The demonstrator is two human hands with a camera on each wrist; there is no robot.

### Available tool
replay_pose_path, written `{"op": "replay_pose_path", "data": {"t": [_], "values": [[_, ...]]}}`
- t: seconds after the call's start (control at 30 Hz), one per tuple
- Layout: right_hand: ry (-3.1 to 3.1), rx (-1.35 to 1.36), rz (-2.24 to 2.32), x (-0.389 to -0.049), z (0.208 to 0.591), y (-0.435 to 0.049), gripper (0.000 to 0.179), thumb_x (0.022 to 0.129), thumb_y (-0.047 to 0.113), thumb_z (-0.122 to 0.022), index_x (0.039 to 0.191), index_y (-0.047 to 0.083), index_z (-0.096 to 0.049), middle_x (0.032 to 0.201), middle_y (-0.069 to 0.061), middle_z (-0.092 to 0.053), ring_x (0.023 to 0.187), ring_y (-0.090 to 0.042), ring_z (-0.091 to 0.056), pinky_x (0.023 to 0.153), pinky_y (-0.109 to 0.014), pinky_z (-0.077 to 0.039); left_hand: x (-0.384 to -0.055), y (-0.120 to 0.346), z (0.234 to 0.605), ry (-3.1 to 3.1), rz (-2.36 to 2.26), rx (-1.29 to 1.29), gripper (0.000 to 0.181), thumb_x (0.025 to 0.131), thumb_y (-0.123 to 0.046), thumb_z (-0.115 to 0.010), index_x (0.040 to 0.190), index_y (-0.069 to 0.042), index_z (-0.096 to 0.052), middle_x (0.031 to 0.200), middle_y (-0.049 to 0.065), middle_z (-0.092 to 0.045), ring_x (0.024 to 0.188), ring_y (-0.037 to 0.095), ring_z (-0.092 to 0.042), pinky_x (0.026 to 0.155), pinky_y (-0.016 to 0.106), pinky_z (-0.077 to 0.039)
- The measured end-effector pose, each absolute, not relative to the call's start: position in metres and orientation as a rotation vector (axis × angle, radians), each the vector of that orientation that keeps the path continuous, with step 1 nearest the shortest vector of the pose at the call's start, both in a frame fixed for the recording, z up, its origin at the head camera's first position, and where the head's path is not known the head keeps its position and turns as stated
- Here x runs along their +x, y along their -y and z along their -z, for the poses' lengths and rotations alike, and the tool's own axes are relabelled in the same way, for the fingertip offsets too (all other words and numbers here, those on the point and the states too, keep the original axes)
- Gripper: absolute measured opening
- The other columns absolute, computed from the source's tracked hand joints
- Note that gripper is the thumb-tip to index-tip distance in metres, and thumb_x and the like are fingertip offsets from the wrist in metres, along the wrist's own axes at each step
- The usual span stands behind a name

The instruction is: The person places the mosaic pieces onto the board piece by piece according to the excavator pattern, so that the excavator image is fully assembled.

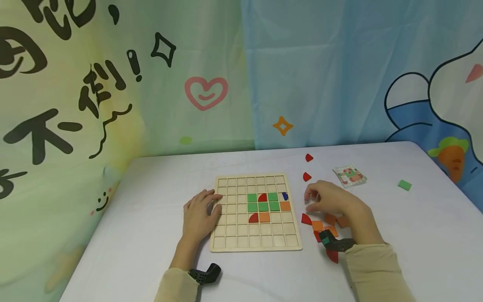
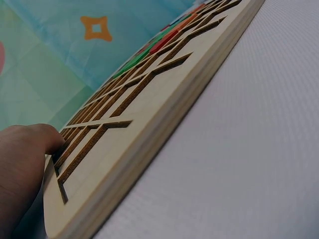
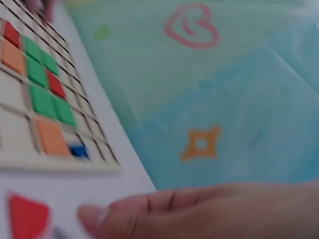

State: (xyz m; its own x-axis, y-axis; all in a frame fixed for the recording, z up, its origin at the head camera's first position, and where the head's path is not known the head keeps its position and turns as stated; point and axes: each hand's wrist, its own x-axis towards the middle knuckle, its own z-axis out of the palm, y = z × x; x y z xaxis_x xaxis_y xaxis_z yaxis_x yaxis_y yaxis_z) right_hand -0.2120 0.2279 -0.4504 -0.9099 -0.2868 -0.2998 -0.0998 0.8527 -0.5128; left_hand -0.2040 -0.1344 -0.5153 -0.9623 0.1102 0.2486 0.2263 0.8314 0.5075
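Observation:
A square wooden grid board lies on the table. Green, red and orange pieces and one blue piece sit in its cells, such as a green square and a blue piece. My left hand rests at the board's left edge, thumb and fingertips touching the frame. Right of the board, my right hand hovers above the table with fingers bent and a gap between thumb and fingers; no piece shows between them. In the right wrist view a red piece lies near the thumb, blurred.
Loose orange squares and red quarter-round pieces lie beneath and beside the right wrist. Two more red pieces lie farther back. A stack of pattern cards and a single green square are at the right.

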Motion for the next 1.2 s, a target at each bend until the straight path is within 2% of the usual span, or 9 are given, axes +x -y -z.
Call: {"op": "replay_pose_path", "data": {"t": [0.23,0.4,0.63,0.8,0.9,1.07,1.2], "values": [[-2.536,-0.16,0.67,-0.207,0.454,-0.268,0.03,0.075,0.022,-0.079,0.095,0.013,-0.059,0.095,-0.009,-0.053,0.091,-0.025,-0.047,0.075,-0.036,-0.044,-0.203,0.135,0.516,2.81,0.798,-0.254,0.028,0.09,-0.028,-0.057,0.116,-0.024,-0.067,0.135,0.001,-0.057,0.133,0.024,-0.043,0.106,0.053,-0.027],[-2.512,-0.167,0.669,-0.205,0.452,-0.267,0.025,0.076,0.018,-0.077,0.095,0.015,-0.061,0.1,-0.01,-0.055,0.094,-0.027,-0.047,0.08,-0.042,-0.047,-0.203,0.135,0.515,2.804,0.81,-0.262,0.028,0.09,-0.027,-0.058,0.116,-0.023,-0.067,0.135,0.002,-0.057,0.133,0.026,-0.044,0.105,0.054,-0.027],[-2.544,-0.19,0.658,-0.209,0.455,-0.258,0.015,0.078,0.014,-0.076,0.088,0.015,-0.064,0.088,-0.006,-0.052,0.086,-0.022,-0.047,0.069,-0.031,-0.043,-0.204,0.135,0.513,2.809,0.812,-0.259,0.027,0.09,-0.027,-0.058,0.116,-0.023,-0.067,0.135,0.002,-0.057,0.133,0.026,-0.044,0.105,0.054,-0.027],[-2.628,-0.148,0.708,-0.215,0.463,-0.254,0.013,0.081,0.019,-0.073,0.085,0.012,-0.063,0.078,-0.004,-0.051,0.076,-0.018,-0.048,0.062,-0.028,-0.039,-0.204,0.134,0.514,2.809,0.807,-0.261,0.027,0.09,-0.027,-0.058,0.116,-0.023,-0.067,0.134,0.002,-0.057,0.133,0.025,-0.044,0.106,0.054,-0.027],[-2.71,-0.151,0.735,-0.221,0.469,-0.249,0.014,0.085,0.022,-0.07,0.085,0.01,-0.062,0.073,-0.003,-0.052,0.073,-0.018,-0.048,0.063,-0.028,-0.039,-0.204,0.135,0.514,2.807,0.806,-0.262,0.028,0.09,-0.027,-0.058,0.116,-0.023,-0.067,0.134,0.002,-0.057,0.133,0.025,-0.044,0.105,0.054,-0.028],[-2.739,-0.153,0.743,-0.226,0.475,-0.248,0.015,0.092,0.024,-0.061,0.097,0.01,-0.062,0.082,-0.004,-0.056,0.082,-0.02,-0.051,0.073,-0.032,-0.044,-0.204,0.135,0.516,2.808,0.798,-0.264,0.028,0.09,-0.028,-0.057,0.116,-0.024,-0.067,0.134,0.001,-0.057,0.133,0.025,-0.044,0.106,0.054,-0.027],[-2.666,-0.188,0.778,-0.223,0.473,-0.256,0.024,0.088,0.021,-0.066,0.11,0.012,-0.062,0.095,-0.006,-0.056,0.088,-0.021,-0.05,0.075,-0.032,-0.045,-0.204,0.135,0.516,2.807,0.802,-0.271,0.028,0.09,-0.028,-0.057,0.116,-0.024,-0.067,0.134,0.001,-0.057,0.133,0.025,-0.044,0.106,0.054,-0.027]]}}
